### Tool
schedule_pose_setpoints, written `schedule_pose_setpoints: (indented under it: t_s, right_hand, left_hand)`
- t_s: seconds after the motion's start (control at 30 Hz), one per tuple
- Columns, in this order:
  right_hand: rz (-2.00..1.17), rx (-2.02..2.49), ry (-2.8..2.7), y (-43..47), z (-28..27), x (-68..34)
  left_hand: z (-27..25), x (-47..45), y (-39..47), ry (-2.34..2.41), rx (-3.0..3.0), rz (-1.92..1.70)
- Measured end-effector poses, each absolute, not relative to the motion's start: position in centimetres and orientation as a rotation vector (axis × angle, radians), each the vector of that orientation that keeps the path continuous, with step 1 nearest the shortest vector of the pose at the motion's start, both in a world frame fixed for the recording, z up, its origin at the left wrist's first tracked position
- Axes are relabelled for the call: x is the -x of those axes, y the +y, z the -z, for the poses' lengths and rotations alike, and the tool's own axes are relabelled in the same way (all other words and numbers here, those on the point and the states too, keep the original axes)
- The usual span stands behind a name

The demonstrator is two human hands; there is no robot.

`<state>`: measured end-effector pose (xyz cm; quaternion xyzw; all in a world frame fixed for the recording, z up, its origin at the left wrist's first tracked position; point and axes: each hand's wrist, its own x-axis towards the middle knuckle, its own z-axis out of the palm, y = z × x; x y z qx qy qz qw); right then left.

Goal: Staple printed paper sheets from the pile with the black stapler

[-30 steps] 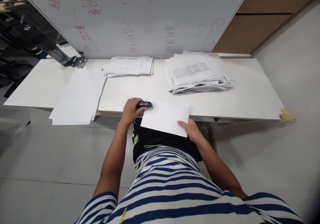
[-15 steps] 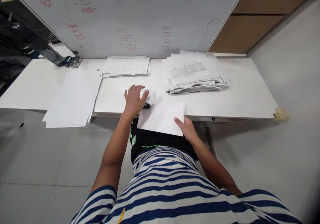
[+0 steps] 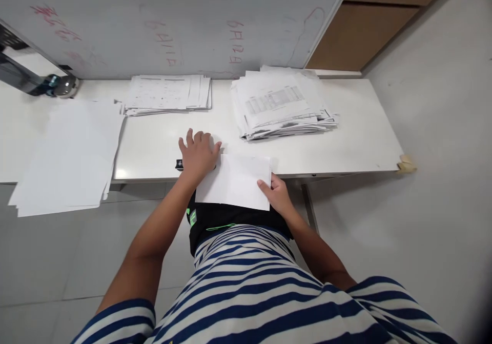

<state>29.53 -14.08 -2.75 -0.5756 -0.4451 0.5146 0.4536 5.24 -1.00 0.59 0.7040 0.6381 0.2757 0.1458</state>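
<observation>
My right hand (image 3: 277,194) pinches the right edge of a folded-looking white sheet of paper (image 3: 238,182), thumb on top. The paper reaches past the desk's front edge, above my lap. My left hand (image 3: 199,155) is at the paper's left side, palm down with fingers spread over the desk. Beneath it lies a small black object (image 3: 179,165), possibly a stapler; most of it is hidden by the hand, and whether the palm presses on it I cannot tell.
A white desk (image 3: 161,134) stands against a whiteboard (image 3: 192,21). Blank sheets (image 3: 73,154) overhang its front edge at left. Behind lie printed papers (image 3: 165,93) and a thicker paper pile (image 3: 284,108). Tape or padding (image 3: 406,164) covers the right corner.
My left hand has come down over the black object, whose other end now shows left of the hand. The view has shifted to the right. My right hand keeps its hold on the paper.
</observation>
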Motion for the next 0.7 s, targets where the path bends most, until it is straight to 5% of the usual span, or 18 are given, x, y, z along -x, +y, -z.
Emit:
schedule_pose_setpoints:
  t_s: [0.23, 0.53, 0.7]
  right_hand:
    - [-1.436, 1.506, -1.171, -14.4, 2.9, -29.1]
    - [-1.326, 1.623, -1.042, -13.8, 2.1, -29.3]
    - [-1.156, 1.574, -1.025, -12.2, 0.3, -31.1]
  left_hand:
    - [-2.2, -5.5, -1.5, 1.946, -2.09, -0.518]
    - [-3.4, -1.6, -1.9, 1.442, -1.786, -1.131]
    - [-0.5, 1.4, -4.6, 1.627, -2.132, -1.02]
